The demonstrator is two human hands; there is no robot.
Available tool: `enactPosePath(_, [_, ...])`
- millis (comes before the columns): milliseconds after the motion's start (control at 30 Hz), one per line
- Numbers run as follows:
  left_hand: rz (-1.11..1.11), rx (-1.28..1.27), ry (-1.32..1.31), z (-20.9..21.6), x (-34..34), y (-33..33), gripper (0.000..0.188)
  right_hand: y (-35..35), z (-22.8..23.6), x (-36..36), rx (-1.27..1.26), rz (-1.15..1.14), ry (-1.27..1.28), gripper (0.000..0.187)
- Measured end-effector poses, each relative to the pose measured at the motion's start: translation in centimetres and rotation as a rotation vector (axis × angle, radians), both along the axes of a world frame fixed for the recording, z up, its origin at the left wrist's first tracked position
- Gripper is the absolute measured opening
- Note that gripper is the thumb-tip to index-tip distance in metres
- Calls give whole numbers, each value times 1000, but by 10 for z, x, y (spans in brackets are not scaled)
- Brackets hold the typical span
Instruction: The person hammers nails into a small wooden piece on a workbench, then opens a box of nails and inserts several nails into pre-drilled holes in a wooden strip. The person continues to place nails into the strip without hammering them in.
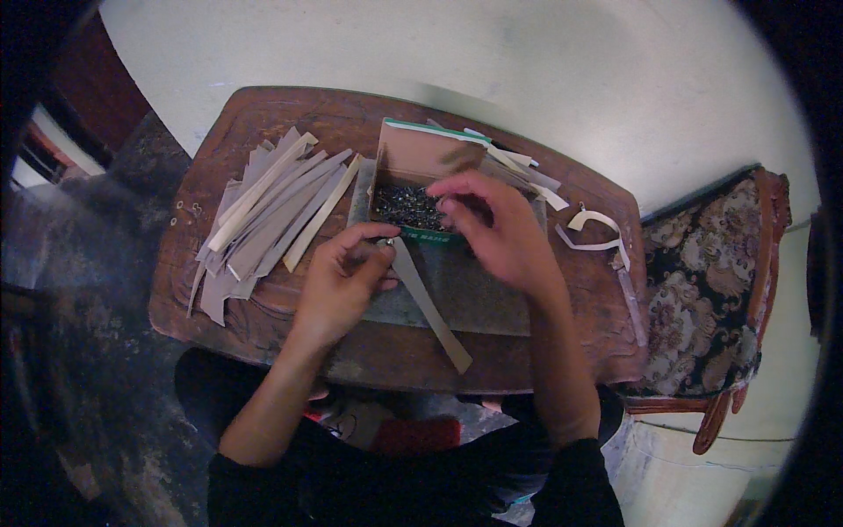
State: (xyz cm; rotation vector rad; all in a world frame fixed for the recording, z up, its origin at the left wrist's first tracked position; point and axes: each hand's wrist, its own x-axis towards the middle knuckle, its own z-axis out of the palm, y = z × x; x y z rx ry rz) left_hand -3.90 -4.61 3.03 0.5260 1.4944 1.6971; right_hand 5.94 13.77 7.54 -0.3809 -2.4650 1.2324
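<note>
Between the thumb and fingers of my left hand point(351, 272) is the upper end of a narrow beige strip point(430, 305). The strip slants down to the right over the table. A small shiny bit shows at those fingertips, too small to name. My right hand point(493, 224) is over the right side of an open cardboard box point(426, 151), its thumb and forefinger brought together. Whatever they pinch, if anything, I cannot make out. Many small dark metal pieces point(406, 207) lie inside the box, whose lid stands up at the back.
On the left of the carved wooden table point(237, 110) lies a heap of grey and cream strips point(272, 215). More strips point(518, 162) lie behind the box. A curled pale strip point(593, 217) rests at the right. Beyond is a flower-patterned chair point(707, 290); a wall rises behind.
</note>
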Motion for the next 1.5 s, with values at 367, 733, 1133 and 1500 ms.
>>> enactPosePath(367, [23, 39, 4, -14, 17, 9, 32, -28, -22, 37, -104, -102, 62, 16])
enactPosePath(733, [45, -5, -24, -7, 20, 10, 23, -48, -14, 41, -496, -224, 19, 15])
enactPosePath(1133, [75, 32, -64, -5, 17, 11, 19, -50, -25, 37, -505, -177, 59, 17])
enactPosePath(1500, [58, 43, -84, -8, 17, 11, 25, -53, -25, 38, -434, -224, 81, 14])
